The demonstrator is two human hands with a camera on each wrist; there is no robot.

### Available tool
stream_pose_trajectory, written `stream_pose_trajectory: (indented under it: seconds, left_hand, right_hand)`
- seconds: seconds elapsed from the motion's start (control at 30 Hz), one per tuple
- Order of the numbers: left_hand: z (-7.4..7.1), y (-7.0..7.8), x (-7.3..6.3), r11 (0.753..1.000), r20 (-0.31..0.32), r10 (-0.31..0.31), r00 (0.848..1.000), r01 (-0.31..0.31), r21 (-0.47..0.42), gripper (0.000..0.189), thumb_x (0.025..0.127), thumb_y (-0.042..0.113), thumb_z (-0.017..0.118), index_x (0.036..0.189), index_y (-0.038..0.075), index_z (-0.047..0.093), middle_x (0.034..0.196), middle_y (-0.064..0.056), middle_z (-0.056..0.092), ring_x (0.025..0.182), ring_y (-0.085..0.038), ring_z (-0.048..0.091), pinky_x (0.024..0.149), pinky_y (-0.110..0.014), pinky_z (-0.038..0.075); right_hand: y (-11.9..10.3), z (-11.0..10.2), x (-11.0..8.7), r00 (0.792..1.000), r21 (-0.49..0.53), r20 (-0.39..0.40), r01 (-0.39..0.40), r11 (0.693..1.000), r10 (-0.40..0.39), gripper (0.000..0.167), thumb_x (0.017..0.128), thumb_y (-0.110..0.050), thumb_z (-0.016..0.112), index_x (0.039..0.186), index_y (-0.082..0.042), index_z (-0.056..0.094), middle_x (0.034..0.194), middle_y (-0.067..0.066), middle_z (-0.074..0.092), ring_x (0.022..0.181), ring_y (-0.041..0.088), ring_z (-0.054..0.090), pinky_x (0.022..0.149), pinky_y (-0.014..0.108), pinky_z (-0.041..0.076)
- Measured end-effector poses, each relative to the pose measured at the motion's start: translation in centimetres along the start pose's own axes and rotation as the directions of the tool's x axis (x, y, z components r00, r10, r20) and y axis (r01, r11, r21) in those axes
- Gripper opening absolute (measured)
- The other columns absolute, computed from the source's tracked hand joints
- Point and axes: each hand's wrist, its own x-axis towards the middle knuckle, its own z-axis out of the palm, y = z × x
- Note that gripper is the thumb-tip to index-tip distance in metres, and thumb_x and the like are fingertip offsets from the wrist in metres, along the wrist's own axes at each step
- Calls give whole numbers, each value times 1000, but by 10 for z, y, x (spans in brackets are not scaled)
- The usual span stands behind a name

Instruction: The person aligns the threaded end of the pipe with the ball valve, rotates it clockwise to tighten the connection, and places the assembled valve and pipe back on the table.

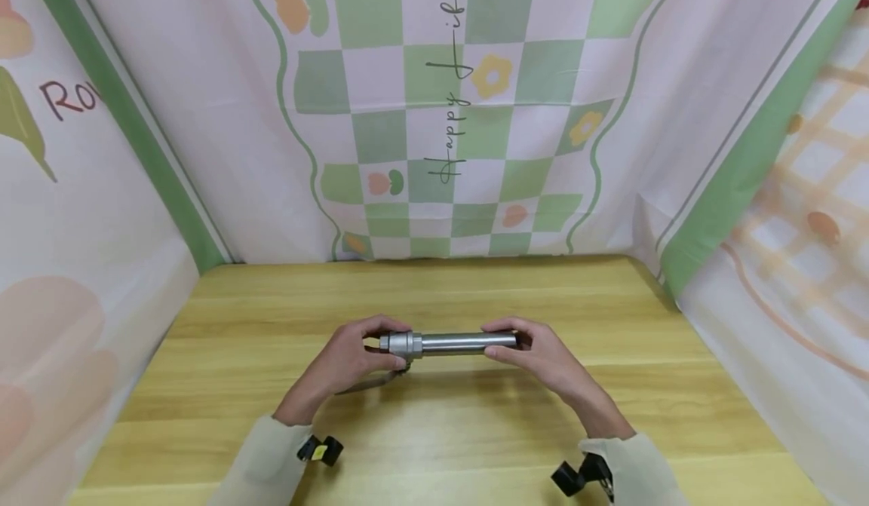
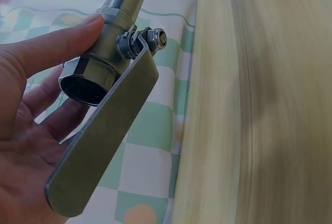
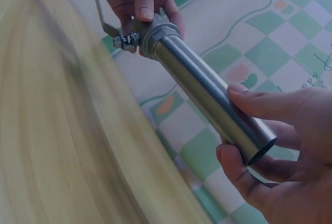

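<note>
A metal ball valve (image 1: 402, 344) is joined to a straight steel pipe (image 1: 451, 343), held level above the table. My left hand (image 1: 349, 359) grips the valve body, thumb on the near side. In the left wrist view the valve's open hex end (image 2: 83, 81) faces the palm. Its flat lever handle (image 2: 106, 136) slants past the fingers, fixed by a nut (image 2: 157, 39). My right hand (image 1: 543, 351) pinches the pipe near its free end, thumb on one side and fingers on the other. The right wrist view shows the pipe's hollow end (image 3: 261, 151).
Beneath the hands lies a wood-grain table (image 1: 434, 438). A curtain with green checks (image 1: 434, 114) hangs along its back edge, and printed cloth walls flank both sides. Small black devices (image 1: 320, 451) are strapped at both wrists, over light sleeves (image 1: 261, 461).
</note>
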Motion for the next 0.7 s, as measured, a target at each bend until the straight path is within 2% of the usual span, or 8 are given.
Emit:
stream_pose_trajectory:
  seconds: [0.17, 0.37, 0.47, 0.6, 0.7]
  left_hand:
    - [1, 3, -1, 1000, 5, -5, 1000, 5, -11, 41, 94, 24, 89, 132, 22, 75, 130, -10, 70, 112, -27, 68, 92, -40, 62]
    - [1, 2, 0, 999, -19, -17, 1000, 17, 39, 41, 92, 27, 90, 131, 27, 76, 127, -5, 73, 109, -23, 67, 89, -40, 56]
    - [1, 1, 0, 999, -26, -19, 999, 20, 49, 41, 92, 27, 90, 131, 27, 77, 126, -4, 74, 108, -22, 67, 89, -40, 56]
    - [0, 0, 0, 999, -35, -24, 999, 26, 47, 41, 92, 26, 90, 131, 27, 77, 125, -5, 74, 106, -21, 68, 88, -39, 56]
    - [-2, -2, 0, 999, -38, -26, 999, 27, 47, 41, 92, 27, 91, 130, 27, 77, 125, -5, 74, 107, -22, 68, 88, -40, 56]
  right_hand:
    - [1, 1, 2, 1000, -17, 3, -5, 1000, 5, 46, 96, -13, 85, 136, 4, 69, 130, 23, 71, 95, 11, 66, 79, 23, 57]
    - [4, 3, 4, 1000, -25, 18, 26, 999, -25, 50, 95, -10, 85, 139, 5, 66, 132, 26, 70, 98, 12, 67, 81, 23, 57]
    - [4, 5, 4, 998, -44, 21, 53, 998, -52, 50, 95, -9, 84, 140, 3, 66, 135, 27, 68, 103, 17, 68, 83, 23, 58]
    - [3, 10, 5, 996, -111, 7, 85, 990, -85, 50, 96, -9, 84, 142, -1, 66, 142, 26, 63, 110, 26, 66, 86, 24, 56]
    - [2, 14, 6, 994, -195, -21, 97, 976, -103, 51, 96, -12, 85, 142, -4, 67, 144, 22, 63, 114, 28, 65, 88, 25, 56]
